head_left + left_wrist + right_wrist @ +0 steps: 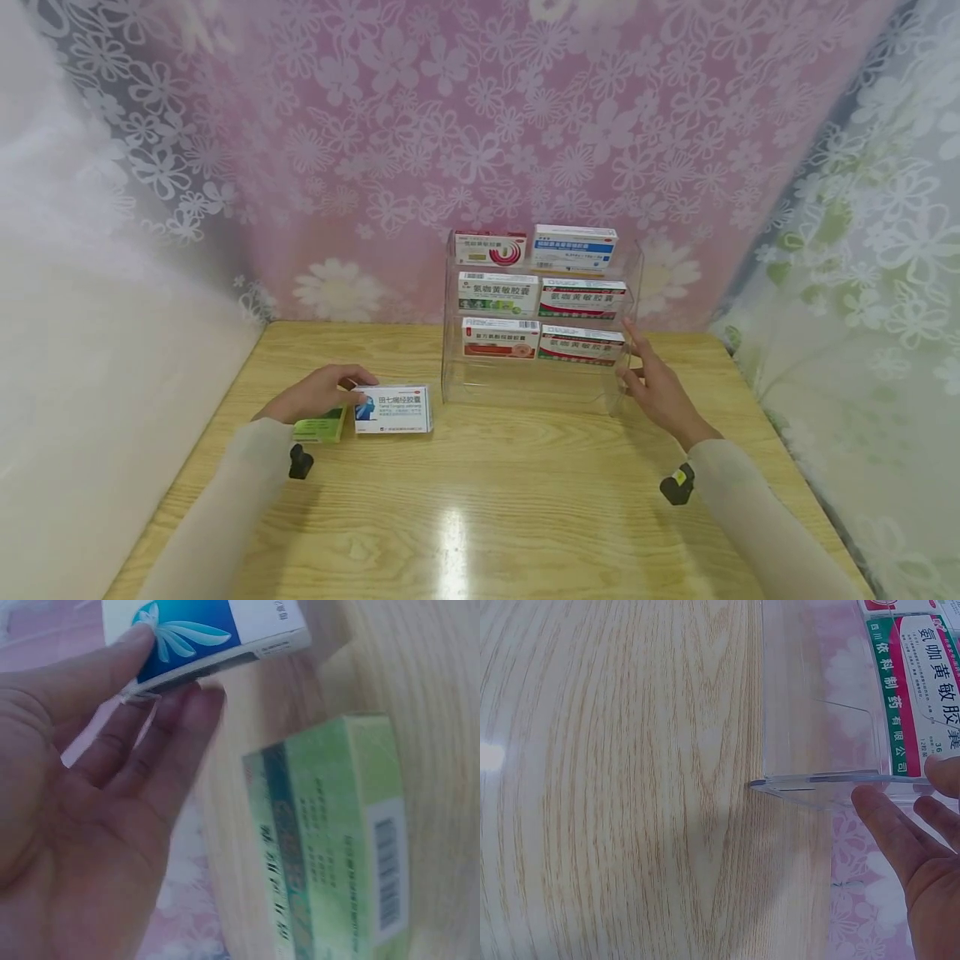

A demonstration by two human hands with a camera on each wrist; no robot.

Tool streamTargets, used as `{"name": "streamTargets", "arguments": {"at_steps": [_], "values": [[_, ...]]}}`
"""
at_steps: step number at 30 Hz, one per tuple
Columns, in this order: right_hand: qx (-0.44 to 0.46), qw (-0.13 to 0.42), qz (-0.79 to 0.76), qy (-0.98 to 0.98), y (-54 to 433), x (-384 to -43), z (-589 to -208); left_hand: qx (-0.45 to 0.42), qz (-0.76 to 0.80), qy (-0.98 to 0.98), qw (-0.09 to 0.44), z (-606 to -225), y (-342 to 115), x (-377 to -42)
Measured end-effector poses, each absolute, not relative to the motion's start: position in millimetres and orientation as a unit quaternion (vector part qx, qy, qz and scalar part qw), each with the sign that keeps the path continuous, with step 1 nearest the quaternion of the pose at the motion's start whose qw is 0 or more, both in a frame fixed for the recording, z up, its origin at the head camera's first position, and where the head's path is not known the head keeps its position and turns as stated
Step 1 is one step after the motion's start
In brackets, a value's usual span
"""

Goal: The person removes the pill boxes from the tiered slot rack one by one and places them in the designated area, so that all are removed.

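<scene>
My left hand (330, 390) pinches a white-and-blue medicine box (393, 417) by its left end, thumb on the printed face in the left wrist view. Below that hand, a green medicine box (322, 847) lies on the table, partly hidden by it in the head view. A clear tiered display rack (525, 387) stands toward the back of the table. My right hand (660, 396) holds its right side panel by the edge, with fingertips on both sides of the panel line in the right wrist view.
Three tiers of the rack carry medicine boxes in pairs, among them a blue-and-white box (575, 250) at the top and a red-and-white box (500, 340) lower left. The wood-grain table (525, 508) meets a flowered pink curtain (480, 150) behind, with pale curtains on both sides.
</scene>
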State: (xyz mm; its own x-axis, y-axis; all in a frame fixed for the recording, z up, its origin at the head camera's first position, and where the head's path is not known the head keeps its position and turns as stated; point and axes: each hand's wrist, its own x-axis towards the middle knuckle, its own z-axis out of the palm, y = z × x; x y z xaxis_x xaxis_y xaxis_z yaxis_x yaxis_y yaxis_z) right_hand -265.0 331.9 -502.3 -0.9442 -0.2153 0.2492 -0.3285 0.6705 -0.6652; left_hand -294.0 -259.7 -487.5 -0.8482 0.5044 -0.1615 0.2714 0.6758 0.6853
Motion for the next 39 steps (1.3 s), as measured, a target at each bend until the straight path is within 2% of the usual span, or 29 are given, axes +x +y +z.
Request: {"name": "streamTargets", "arguments": {"at_steps": [12, 20, 26, 39], "values": [[0.139, 0.067, 0.379, -0.913, 332, -268, -501, 0.191, 0.318, 0.909, 0.188, -502, -275, -294], [0.134, 0.063, 0.384, -0.912, 329, -263, -498, 0.195, 0.342, 0.904, 0.166, -517, -277, -290], [0.134, 0.061, 0.384, -0.911, 329, -264, -497, 0.208, 0.282, 0.926, 0.144, -523, -279, -288], [0.131, 0.061, 0.38, -0.914, 328, -263, -496, 0.213, 0.268, 0.927, 0.151, -533, -286, -289]]}}
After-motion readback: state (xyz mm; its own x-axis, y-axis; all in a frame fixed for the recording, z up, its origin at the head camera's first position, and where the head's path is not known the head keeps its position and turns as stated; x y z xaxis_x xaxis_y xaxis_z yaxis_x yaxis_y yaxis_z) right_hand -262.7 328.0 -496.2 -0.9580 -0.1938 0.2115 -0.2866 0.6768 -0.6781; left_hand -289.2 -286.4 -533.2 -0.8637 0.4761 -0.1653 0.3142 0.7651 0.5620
